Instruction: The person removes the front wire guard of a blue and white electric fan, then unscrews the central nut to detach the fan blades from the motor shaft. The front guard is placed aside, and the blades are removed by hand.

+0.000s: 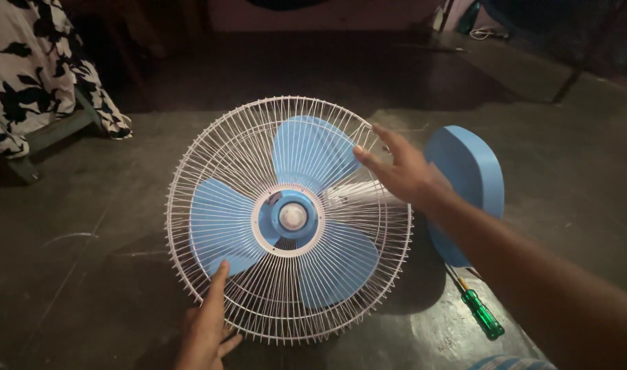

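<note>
Fan guard [210, 147], white wire over three blue blades [313, 154], lies face-up on the dark floor [87, 274]. Left hand [207, 325] presses an extended fingertip on its lower rim, other fingers curled. Right hand [402, 171] rests open-fingered across the upper right wires, grasping nothing. Behind stands the blue base [474, 171]; a green-handled screwdriver [481, 312] lies nearby; patterned cloth [32, 62] hangs far left.

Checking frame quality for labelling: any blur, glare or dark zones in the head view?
Head view: lit from near the camera, far floor falls into shadow; right hand slightly motion-blurred over the fan grille; left hand sharper; screwdriver readable; no strong glare.
</note>
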